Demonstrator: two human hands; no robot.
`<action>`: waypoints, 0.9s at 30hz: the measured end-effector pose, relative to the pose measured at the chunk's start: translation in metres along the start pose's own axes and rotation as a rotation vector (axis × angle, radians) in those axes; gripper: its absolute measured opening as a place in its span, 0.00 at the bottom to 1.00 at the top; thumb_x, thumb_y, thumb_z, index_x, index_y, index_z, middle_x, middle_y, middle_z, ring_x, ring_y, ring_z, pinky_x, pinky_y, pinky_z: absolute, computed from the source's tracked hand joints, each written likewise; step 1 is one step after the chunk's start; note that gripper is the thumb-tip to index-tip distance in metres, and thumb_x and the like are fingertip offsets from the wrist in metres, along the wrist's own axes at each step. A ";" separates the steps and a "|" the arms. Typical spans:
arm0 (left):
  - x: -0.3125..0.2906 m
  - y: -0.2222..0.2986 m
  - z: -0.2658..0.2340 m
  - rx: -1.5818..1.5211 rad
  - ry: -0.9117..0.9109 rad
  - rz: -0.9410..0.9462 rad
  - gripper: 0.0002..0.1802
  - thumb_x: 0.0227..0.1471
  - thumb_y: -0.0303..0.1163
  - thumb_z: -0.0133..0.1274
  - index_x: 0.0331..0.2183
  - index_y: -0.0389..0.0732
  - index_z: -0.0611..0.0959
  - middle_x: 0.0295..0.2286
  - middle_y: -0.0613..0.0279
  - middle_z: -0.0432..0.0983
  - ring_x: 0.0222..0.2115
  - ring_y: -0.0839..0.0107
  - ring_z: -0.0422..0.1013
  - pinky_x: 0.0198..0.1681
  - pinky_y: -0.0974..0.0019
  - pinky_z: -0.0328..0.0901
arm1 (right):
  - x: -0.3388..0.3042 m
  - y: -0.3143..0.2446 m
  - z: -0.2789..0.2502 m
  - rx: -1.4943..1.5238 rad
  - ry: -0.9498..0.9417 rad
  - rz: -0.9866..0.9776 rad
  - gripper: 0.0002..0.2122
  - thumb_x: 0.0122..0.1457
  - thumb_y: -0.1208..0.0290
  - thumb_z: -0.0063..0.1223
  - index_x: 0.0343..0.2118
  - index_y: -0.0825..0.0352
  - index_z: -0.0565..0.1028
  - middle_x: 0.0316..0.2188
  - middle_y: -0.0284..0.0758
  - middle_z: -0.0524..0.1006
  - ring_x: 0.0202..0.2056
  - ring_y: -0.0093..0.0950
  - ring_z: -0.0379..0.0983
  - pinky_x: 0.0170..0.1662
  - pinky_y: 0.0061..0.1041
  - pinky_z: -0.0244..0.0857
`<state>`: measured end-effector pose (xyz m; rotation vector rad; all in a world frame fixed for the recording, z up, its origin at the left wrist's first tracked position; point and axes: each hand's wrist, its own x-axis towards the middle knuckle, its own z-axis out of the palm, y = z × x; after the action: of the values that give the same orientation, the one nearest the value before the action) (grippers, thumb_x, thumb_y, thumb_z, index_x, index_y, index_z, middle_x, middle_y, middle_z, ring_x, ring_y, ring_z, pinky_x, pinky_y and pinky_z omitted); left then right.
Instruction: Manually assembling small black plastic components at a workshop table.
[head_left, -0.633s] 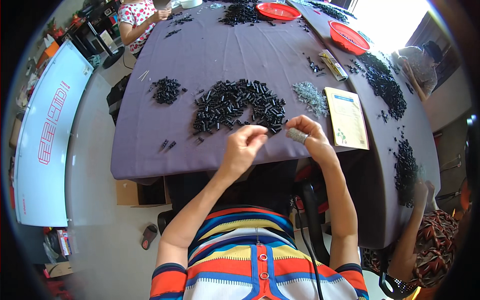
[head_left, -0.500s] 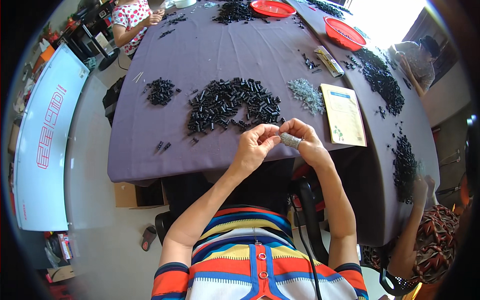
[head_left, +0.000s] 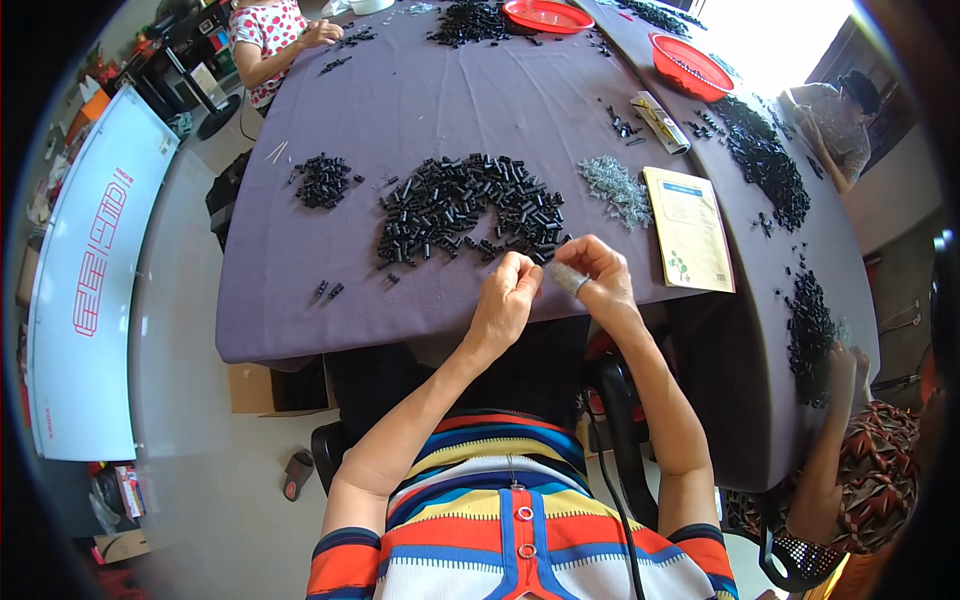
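Lying beyond left hand (head_left: 503, 305), black heap (head_left: 425, 212); near right hand (head_left: 604, 280), yellow booklet (head_left: 690, 228)

1. The head view looks down from above the striped shirt (head_left: 460, 520), facing forward across the purple-covered table (head_left: 450, 110).
2. The shirt lies nearest the lens; fisheye curvature bends straight edges.

Short black tubes (head_left: 440, 205) lay jumbled in a horseshoe-like heap on the bench (head_left: 450, 100), its hollow facing six o'clock. From there, a smaller black heap (head_left: 322, 182) lay toward nine, tiny clear pieces (head_left: 613, 190) toward three, a speckled grey wrap (head_left: 568, 278) on the right hand (head_left: 605, 282) toward four.
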<state>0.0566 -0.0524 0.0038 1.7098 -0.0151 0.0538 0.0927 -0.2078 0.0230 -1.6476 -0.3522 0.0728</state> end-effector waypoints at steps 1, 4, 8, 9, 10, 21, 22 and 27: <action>0.001 -0.003 -0.001 -0.060 0.012 -0.011 0.09 0.58 0.33 0.46 0.28 0.40 0.72 0.21 0.69 0.68 0.17 0.86 0.57 0.18 0.78 0.54 | 0.005 0.004 -0.006 -0.181 0.058 -0.006 0.05 0.48 0.80 0.57 0.30 0.68 0.74 0.23 0.24 0.73 0.25 0.12 0.64 0.28 0.15 0.60; 0.004 -0.007 -0.007 -0.313 -0.029 -0.158 0.09 0.56 0.34 0.48 0.27 0.40 0.72 0.18 0.68 0.69 0.15 0.82 0.60 0.18 0.75 0.56 | 0.028 0.017 -0.032 -0.622 0.268 -0.101 0.07 0.45 0.77 0.57 0.30 0.65 0.77 0.22 0.32 0.76 0.21 0.22 0.66 0.27 0.22 0.63; 0.003 0.001 -0.008 -0.455 -0.020 -0.221 0.07 0.57 0.32 0.46 0.28 0.42 0.71 0.19 0.68 0.66 0.13 0.86 0.54 0.12 0.80 0.49 | 0.045 0.007 -0.044 -0.700 0.427 -0.254 0.15 0.40 0.87 0.51 0.33 0.64 0.77 0.28 0.34 0.75 0.25 0.26 0.69 0.30 0.24 0.64; 0.002 0.000 -0.008 -0.454 -0.011 -0.208 0.07 0.57 0.32 0.47 0.28 0.42 0.71 0.19 0.68 0.66 0.13 0.86 0.54 0.12 0.80 0.49 | 0.042 0.000 -0.040 -0.680 0.399 -0.275 0.17 0.40 0.87 0.52 0.35 0.63 0.77 0.28 0.33 0.75 0.24 0.28 0.69 0.30 0.25 0.64; 0.001 -0.001 -0.009 -0.497 -0.011 -0.213 0.07 0.57 0.32 0.47 0.28 0.42 0.71 0.19 0.68 0.66 0.13 0.86 0.54 0.12 0.80 0.49 | 0.038 -0.008 -0.033 -0.668 0.302 -0.242 0.16 0.41 0.86 0.53 0.35 0.63 0.77 0.28 0.33 0.75 0.24 0.28 0.69 0.30 0.24 0.65; -0.029 0.009 -0.042 -0.527 0.129 -0.220 0.09 0.57 0.34 0.48 0.27 0.42 0.72 0.17 0.68 0.66 0.13 0.85 0.56 0.13 0.80 0.50 | -0.009 -0.027 0.055 -0.188 -0.208 -0.094 0.13 0.43 0.89 0.47 0.33 0.71 0.75 0.27 0.38 0.77 0.31 0.26 0.75 0.34 0.22 0.66; -0.032 0.009 -0.046 -0.527 0.133 -0.227 0.09 0.57 0.34 0.48 0.28 0.41 0.72 0.17 0.68 0.67 0.13 0.85 0.56 0.13 0.80 0.50 | -0.010 -0.031 0.060 -0.264 -0.198 -0.147 0.14 0.43 0.90 0.46 0.34 0.71 0.74 0.25 0.38 0.77 0.31 0.24 0.74 0.35 0.21 0.66; -0.044 0.001 -0.060 -0.510 0.111 -0.246 0.08 0.57 0.33 0.47 0.29 0.40 0.74 0.18 0.65 0.70 0.12 0.85 0.58 0.14 0.79 0.51 | -0.011 -0.028 0.072 -0.214 -0.285 -0.060 0.14 0.42 0.90 0.44 0.33 0.71 0.74 0.22 0.37 0.76 0.29 0.24 0.74 0.34 0.21 0.66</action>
<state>0.0113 0.0059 0.0109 1.1868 0.2443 -0.0367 0.0590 -0.1397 0.0408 -1.8400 -0.6437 0.2331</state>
